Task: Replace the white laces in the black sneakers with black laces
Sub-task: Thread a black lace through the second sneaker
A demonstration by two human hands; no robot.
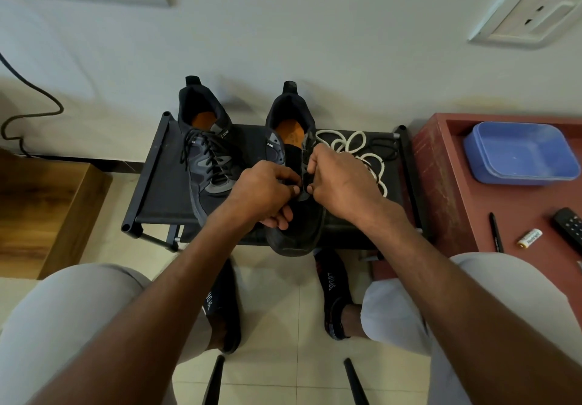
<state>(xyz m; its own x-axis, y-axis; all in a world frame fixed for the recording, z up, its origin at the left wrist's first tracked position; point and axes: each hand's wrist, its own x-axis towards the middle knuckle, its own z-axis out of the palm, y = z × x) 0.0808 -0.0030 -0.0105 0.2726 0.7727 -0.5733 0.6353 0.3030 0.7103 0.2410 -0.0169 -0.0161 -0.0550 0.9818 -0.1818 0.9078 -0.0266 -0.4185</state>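
Note:
Two black sneakers stand on a low black rack (pixel 157 190). The left sneaker (pixel 208 152) carries black laces. The right sneaker (pixel 294 215) shows no laces across its tongue. My left hand (pixel 267 193) and my right hand (pixel 340 181) meet over its eyelet row, fingers curled and pinching at the shoe's upper; whether a black lace sits between the fingertips is hidden. Loose white laces (pixel 356 149) lie in coils on the rack right of the shoe, with a black lace (pixel 382 149) beside them.
A red-brown table (pixel 441 184) at the right holds a blue plastic tub (pixel 516 152), a pen (pixel 496 231), a battery (pixel 530 237) and a remote (pixel 570 225). A wooden unit (pixel 41 209) stands left. My knees and socked feet fill the tiled floor below.

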